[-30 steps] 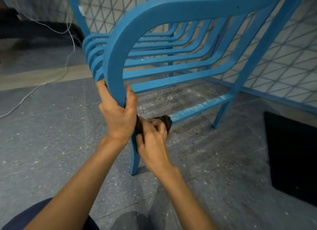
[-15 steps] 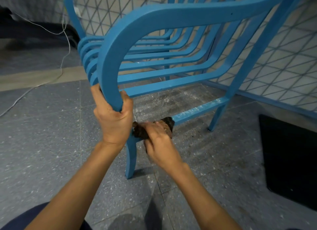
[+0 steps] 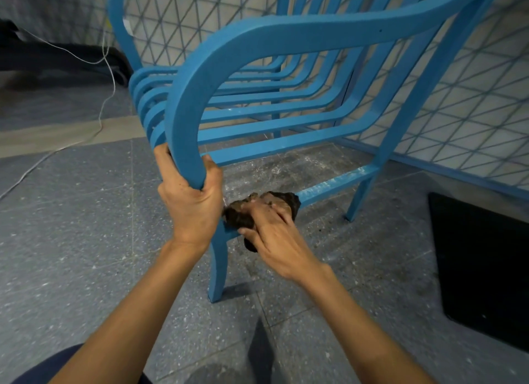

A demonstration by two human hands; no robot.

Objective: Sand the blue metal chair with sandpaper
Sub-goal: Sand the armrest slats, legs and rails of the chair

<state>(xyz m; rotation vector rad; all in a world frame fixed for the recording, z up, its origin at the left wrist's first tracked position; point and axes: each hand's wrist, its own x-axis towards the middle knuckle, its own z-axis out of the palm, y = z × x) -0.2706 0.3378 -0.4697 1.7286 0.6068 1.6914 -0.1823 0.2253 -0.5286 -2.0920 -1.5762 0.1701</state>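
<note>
The blue metal chair (image 3: 286,37) stands on the floor in front of me, its slatted seat and curved armrest filling the upper view. My left hand (image 3: 190,203) is wrapped around the lower curve of the near armrest, just above the front leg. A crumpled dark brown sandpaper (image 3: 283,200) is folded over the low side rail (image 3: 335,185) next to that leg. My right hand (image 3: 274,235) presses on the sandpaper and grips it against the rail. Part of the sandpaper is hidden under my fingers.
Grey speckled floor tiles (image 3: 71,240) lie all around, with dust under the chair. A black mat (image 3: 483,263) lies at the right. A blue mesh fence (image 3: 472,112) stands behind the chair. A thin white cable (image 3: 106,77) trails across the floor at the left.
My right hand has slid the sandpaper a little to the right along the low rail. My left hand keeps its grip on the armrest. The view has shifted slightly.
</note>
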